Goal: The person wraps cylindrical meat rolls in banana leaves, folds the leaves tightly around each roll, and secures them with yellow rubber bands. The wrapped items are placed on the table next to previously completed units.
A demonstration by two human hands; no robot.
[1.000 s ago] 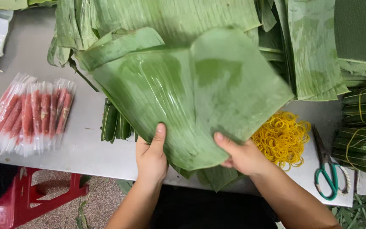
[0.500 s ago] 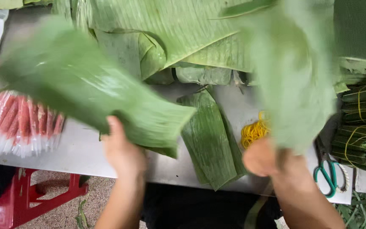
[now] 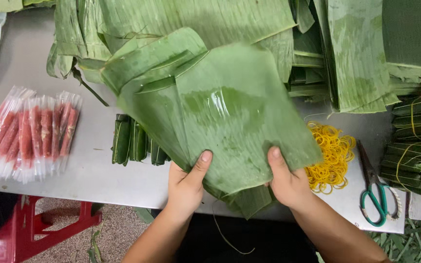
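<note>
A stack of overlapping green banana leaf pieces point(image 3: 220, 107) lies spread in front of me on the grey table point(image 3: 88, 175). My left hand point(image 3: 187, 182) grips the stack's near edge, thumb on top. My right hand point(image 3: 288, 180) grips the same edge a little to the right, thumb also on top. More leaf layers hang below the table edge between my hands.
Clear-wrapped red sausage sticks point(image 3: 30, 131) lie at the left. Small rolled leaf parcels point(image 3: 135, 141) sit left of my hands. Yellow rubber bands point(image 3: 330, 153) and green-handled scissors point(image 3: 376, 195) lie at the right, beside tied leaf bundles point(image 3: 415, 146). Large leaves point(image 3: 196, 19) pile behind.
Half a second ago the leaves were split and lifted apart, one piece in each hand. Now they lie stacked together again, both hands holding the near edge.
</note>
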